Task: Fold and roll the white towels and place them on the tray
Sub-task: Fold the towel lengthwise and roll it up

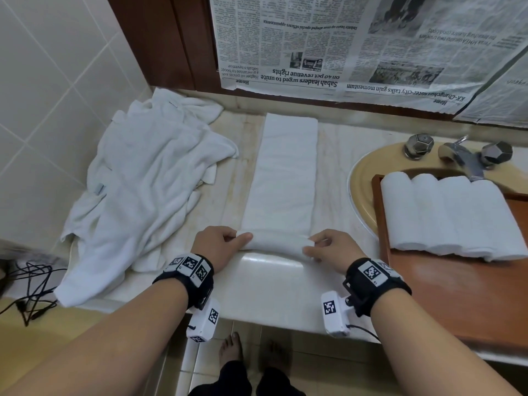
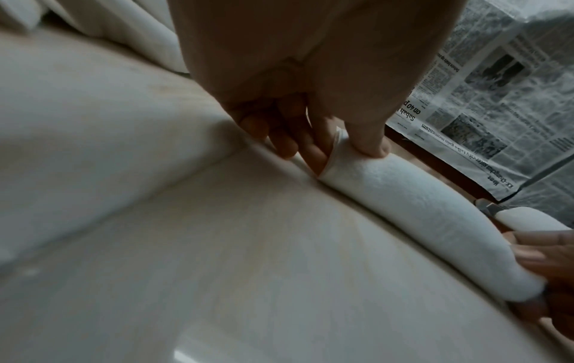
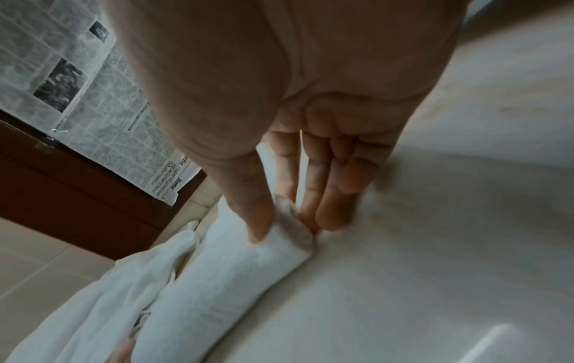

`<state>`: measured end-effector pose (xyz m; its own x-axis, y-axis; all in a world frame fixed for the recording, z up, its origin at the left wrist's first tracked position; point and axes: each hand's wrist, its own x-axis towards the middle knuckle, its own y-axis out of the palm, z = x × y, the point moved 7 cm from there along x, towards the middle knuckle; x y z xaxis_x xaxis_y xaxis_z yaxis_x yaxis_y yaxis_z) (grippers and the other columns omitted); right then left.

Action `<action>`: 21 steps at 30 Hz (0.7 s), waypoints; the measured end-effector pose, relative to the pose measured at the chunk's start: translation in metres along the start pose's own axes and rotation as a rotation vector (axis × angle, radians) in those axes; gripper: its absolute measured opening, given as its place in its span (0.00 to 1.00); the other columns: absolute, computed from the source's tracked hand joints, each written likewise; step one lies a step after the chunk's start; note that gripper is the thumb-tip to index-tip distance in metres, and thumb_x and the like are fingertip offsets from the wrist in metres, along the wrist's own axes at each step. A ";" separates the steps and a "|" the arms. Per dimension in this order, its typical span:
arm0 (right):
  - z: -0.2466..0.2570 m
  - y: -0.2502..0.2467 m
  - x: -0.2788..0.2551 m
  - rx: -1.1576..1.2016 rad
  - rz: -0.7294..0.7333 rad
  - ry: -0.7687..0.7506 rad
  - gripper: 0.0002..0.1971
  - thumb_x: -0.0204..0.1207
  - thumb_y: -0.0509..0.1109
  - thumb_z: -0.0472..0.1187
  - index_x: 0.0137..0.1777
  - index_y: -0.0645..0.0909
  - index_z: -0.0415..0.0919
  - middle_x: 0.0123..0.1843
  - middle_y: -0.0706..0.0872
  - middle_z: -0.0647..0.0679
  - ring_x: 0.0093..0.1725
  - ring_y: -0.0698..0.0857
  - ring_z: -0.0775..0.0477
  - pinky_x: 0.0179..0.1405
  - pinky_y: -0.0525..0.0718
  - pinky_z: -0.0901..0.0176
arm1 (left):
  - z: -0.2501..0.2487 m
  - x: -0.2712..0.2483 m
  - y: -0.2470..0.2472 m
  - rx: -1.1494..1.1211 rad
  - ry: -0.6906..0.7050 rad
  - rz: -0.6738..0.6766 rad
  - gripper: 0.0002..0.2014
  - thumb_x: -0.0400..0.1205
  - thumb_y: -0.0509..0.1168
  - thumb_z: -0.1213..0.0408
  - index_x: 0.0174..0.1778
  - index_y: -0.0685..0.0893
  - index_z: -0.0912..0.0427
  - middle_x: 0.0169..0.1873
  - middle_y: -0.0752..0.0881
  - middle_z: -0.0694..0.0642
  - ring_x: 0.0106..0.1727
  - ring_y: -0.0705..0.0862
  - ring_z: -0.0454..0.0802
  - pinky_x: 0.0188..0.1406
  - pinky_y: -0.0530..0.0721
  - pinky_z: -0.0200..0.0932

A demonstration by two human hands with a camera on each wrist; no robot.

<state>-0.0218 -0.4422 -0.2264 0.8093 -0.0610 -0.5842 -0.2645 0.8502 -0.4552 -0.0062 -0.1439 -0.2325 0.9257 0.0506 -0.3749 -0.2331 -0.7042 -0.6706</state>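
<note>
Pinching the roll's two ends at lower centre, left hand and right hand; tray cut off right.

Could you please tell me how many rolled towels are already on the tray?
4, side by side along the far end of the tray: first, second, third, fourth.

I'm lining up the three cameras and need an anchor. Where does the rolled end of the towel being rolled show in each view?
Head: rolled end at lower centre, between left hand and right hand.
Left wrist: diagonal from centre to lower right.
Right wrist: centre towards lower left, thumb pressing on top.
Shared landmark: newspaper on the wall behind.
</note>
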 end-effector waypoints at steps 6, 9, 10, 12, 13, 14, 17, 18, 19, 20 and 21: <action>0.007 -0.002 0.009 0.038 0.017 0.060 0.14 0.76 0.81 0.42 0.56 0.80 0.45 0.43 0.93 0.41 0.35 0.89 0.47 0.39 0.86 0.56 | -0.007 0.011 0.000 0.055 -0.049 -0.012 0.29 0.79 0.70 0.34 0.26 0.71 0.53 0.23 0.73 0.49 0.28 0.75 0.49 0.30 0.70 0.44; 0.012 0.000 0.006 -0.016 0.045 -0.007 0.11 0.77 0.78 0.44 0.54 0.78 0.54 0.39 0.92 0.42 0.34 0.87 0.46 0.42 0.87 0.50 | -0.009 0.015 0.000 0.072 -0.086 -0.029 0.27 0.79 0.70 0.34 0.29 0.76 0.54 0.25 0.78 0.48 0.31 0.79 0.48 0.30 0.73 0.43; 0.015 0.000 0.003 -0.060 0.046 -0.043 0.10 0.78 0.76 0.46 0.53 0.78 0.57 0.40 0.92 0.43 0.36 0.88 0.46 0.43 0.86 0.50 | -0.008 0.016 0.000 0.074 -0.087 -0.036 0.25 0.79 0.70 0.35 0.32 0.80 0.54 0.27 0.82 0.47 0.34 0.82 0.48 0.32 0.76 0.43; 0.019 -0.001 -0.007 -0.161 0.033 -0.122 0.05 0.82 0.72 0.49 0.50 0.78 0.60 0.42 0.91 0.47 0.42 0.88 0.48 0.41 0.82 0.57 | -0.010 0.018 -0.001 0.060 -0.047 -0.063 0.20 0.78 0.71 0.36 0.42 0.85 0.50 0.35 0.86 0.46 0.44 0.85 0.48 0.45 0.83 0.45; 0.021 -0.001 -0.011 -0.199 0.008 -0.165 0.03 0.84 0.70 0.49 0.50 0.79 0.60 0.43 0.90 0.49 0.44 0.88 0.49 0.42 0.81 0.59 | -0.012 0.018 -0.002 0.035 -0.011 -0.084 0.17 0.78 0.72 0.37 0.48 0.86 0.47 0.39 0.86 0.45 0.49 0.85 0.48 0.52 0.84 0.47; 0.022 -0.001 -0.015 -0.237 -0.025 -0.208 0.01 0.85 0.69 0.50 0.51 0.81 0.59 0.45 0.90 0.50 0.46 0.87 0.49 0.44 0.80 0.60 | -0.014 0.018 -0.003 0.013 0.029 -0.100 0.15 0.77 0.73 0.38 0.51 0.86 0.43 0.43 0.85 0.44 0.53 0.84 0.49 0.57 0.84 0.49; 0.022 0.005 -0.019 -0.397 -0.108 -0.335 0.09 0.85 0.69 0.54 0.60 0.84 0.55 0.52 0.86 0.53 0.54 0.84 0.50 0.53 0.79 0.60 | -0.023 0.013 -0.002 0.064 0.152 -0.124 0.08 0.80 0.73 0.44 0.49 0.90 0.42 0.48 0.81 0.45 0.57 0.79 0.50 0.62 0.83 0.52; 0.020 0.008 -0.019 -0.453 -0.123 -0.365 0.13 0.83 0.72 0.56 0.63 0.83 0.54 0.55 0.82 0.53 0.56 0.82 0.49 0.55 0.77 0.60 | -0.026 0.010 -0.002 0.109 0.204 -0.147 0.08 0.82 0.72 0.46 0.48 0.92 0.44 0.48 0.80 0.46 0.57 0.77 0.51 0.62 0.82 0.54; 0.019 0.010 -0.020 -0.504 -0.140 -0.393 0.17 0.79 0.76 0.55 0.65 0.83 0.53 0.57 0.78 0.52 0.57 0.78 0.49 0.57 0.75 0.60 | -0.030 0.006 -0.002 0.161 0.266 -0.175 0.10 0.83 0.71 0.46 0.49 0.93 0.47 0.49 0.81 0.47 0.56 0.76 0.52 0.60 0.82 0.55; 0.019 0.012 -0.021 -0.558 -0.158 -0.426 0.19 0.76 0.79 0.52 0.65 0.83 0.51 0.58 0.76 0.51 0.57 0.76 0.48 0.58 0.76 0.58 | -0.033 0.003 -0.001 0.218 0.320 -0.197 0.13 0.84 0.68 0.45 0.49 0.94 0.49 0.50 0.82 0.47 0.55 0.76 0.54 0.58 0.82 0.57; 0.020 0.014 -0.021 -0.613 -0.180 -0.465 0.20 0.74 0.81 0.49 0.63 0.84 0.49 0.58 0.76 0.50 0.57 0.76 0.46 0.57 0.78 0.54 | -0.036 -0.001 0.000 0.277 0.363 -0.211 0.17 0.84 0.66 0.42 0.49 0.94 0.49 0.50 0.83 0.47 0.55 0.76 0.55 0.57 0.83 0.58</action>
<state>-0.0320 -0.4188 -0.2075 0.9675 0.1696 -0.1876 -0.2416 0.3999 -0.8841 0.0032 -0.1698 -0.2092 0.9936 -0.1127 0.0014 -0.0541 -0.4880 -0.8711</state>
